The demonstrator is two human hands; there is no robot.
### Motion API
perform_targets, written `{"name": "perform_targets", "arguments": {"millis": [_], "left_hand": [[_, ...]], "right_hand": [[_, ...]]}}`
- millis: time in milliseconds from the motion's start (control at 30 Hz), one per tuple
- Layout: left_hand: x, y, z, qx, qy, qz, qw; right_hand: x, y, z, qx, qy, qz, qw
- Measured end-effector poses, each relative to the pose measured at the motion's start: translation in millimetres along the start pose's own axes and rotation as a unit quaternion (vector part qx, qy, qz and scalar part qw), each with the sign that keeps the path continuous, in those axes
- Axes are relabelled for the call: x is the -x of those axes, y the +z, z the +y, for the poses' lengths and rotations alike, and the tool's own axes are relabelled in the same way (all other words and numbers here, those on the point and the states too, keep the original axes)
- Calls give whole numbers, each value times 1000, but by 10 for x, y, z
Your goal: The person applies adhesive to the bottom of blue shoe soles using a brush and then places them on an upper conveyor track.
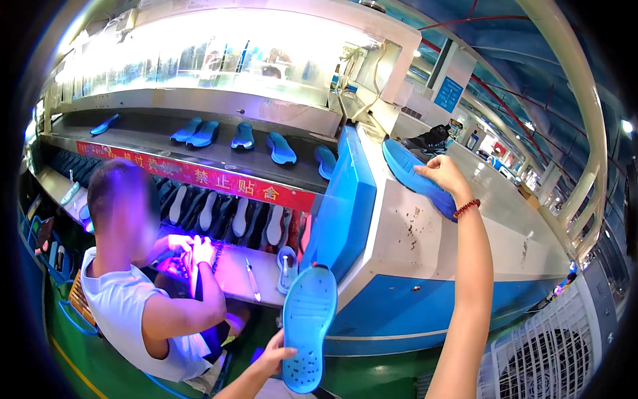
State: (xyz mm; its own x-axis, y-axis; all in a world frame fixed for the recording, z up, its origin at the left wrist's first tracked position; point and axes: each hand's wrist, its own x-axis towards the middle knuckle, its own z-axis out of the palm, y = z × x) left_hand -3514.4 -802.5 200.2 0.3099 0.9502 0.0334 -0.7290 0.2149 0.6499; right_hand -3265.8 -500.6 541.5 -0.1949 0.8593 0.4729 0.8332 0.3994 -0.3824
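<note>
My left hand (272, 354) grips a light-blue shoe sole (310, 322) by the side of its lower end. The sole stands nearly upright, its dotted inner face turned toward me. Over the white machine top on the right, my right hand (444, 174) pinches the edge of another blue shoe sole (415, 176), thumb and fingers closed on it. That sole slants across the machine's corner; whether it rests on the surface I cannot tell. A red bead bracelet circles my right wrist.
Several blue soles lie on a dark conveyor belt (219, 147) behind a red banner (199, 174). At left, a co-worker (143, 292) sits at a purple-lit bench (232, 266) with a brush (253, 279). A blue-and-white machine (399, 306) fills the middle; a fan (545, 352) stands lower right.
</note>
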Motion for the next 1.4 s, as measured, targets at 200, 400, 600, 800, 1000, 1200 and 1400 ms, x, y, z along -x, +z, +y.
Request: {"name": "perform_targets", "arguments": {"millis": [200, 400, 600, 800, 1000, 1200, 1400], "left_hand": [[-366, 628, 196, -260, 359, 67, 894], [-565, 876, 363, -244, 374, 71, 892], [-403, 1032, 332, 23, 263, 109, 958], [-241, 655, 337, -20, 267, 165, 949], [-147, 458, 177, -33, 235, 157, 959], [-91, 273, 18, -69, 172, 185, 965], [39, 295, 75, -146, 102, 250, 952]], "right_hand": [[1166, -286, -615, -69, -145, 7, 987], [1986, 229, -1160, -192, -132, -176, 956], [1934, 624, -1235, -112, -235, -223, 939], [598, 419, -1053, -9, -167, 100, 981], [-69, 436, -560, 174, -62, 163, 969], [-66, 347, -513, 130, -53, 170, 975], [1346, 444, -947, 134, -361, 301, 872]]}}
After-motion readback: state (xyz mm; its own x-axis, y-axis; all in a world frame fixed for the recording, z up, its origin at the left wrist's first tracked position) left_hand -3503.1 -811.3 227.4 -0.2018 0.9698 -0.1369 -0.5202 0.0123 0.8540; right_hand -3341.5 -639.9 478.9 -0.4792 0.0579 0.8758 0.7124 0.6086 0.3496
